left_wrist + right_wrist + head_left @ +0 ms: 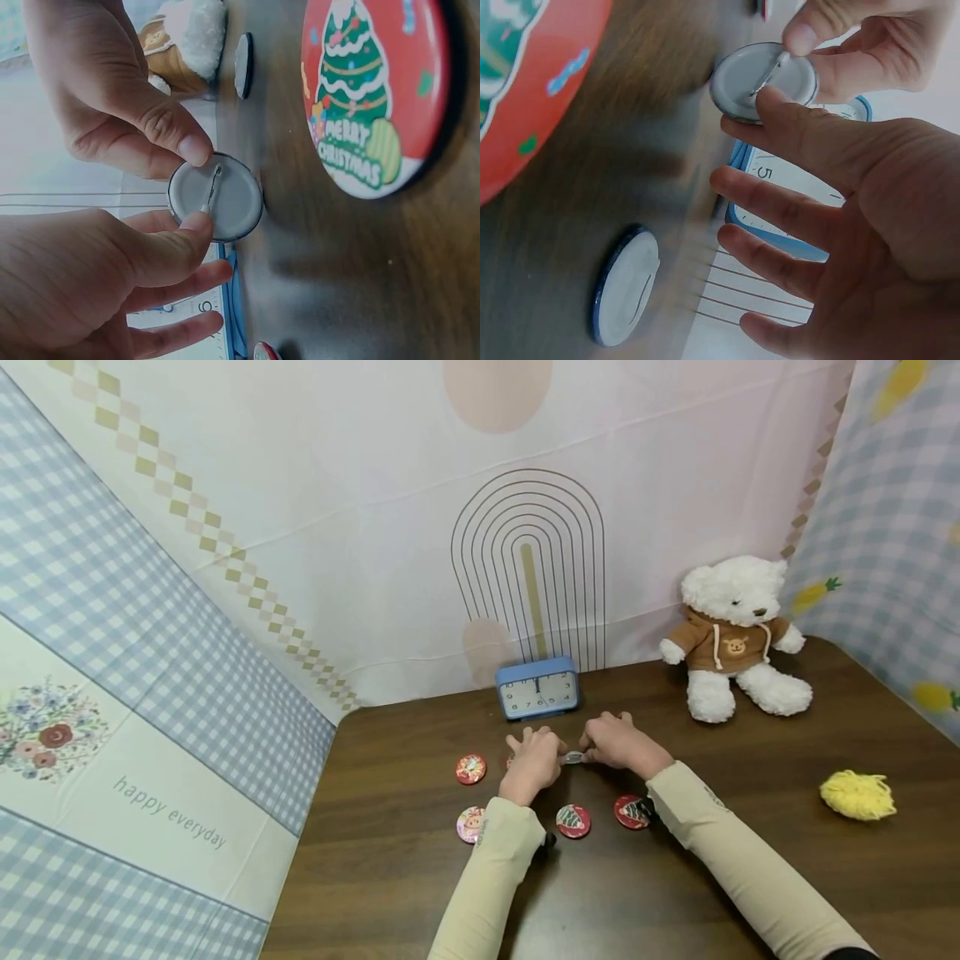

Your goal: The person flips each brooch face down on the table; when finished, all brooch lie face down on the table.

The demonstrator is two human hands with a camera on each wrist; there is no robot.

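Observation:
A round pin-back button badge [573,757] is held between both hands above the table, its grey back and metal pin toward me. My left hand [534,764] pinches one side, the thumb lying on the back beside the pin in the left wrist view. My right hand [618,743] grips the opposite side with thumb and index finger; its other fingers are spread in the right wrist view. Two red badges with Christmas trees, one left [573,821] and one right [632,812], lie nearer me. A face-down badge [626,289] shows in the right wrist view.
A blue clock [537,688] stands behind the hands. At left lie a red badge [471,768] and a pink one [469,825], partly covered by the sleeve. A white teddy bear [738,639] sits back right, with yellow yarn [857,795] on the table's right side.

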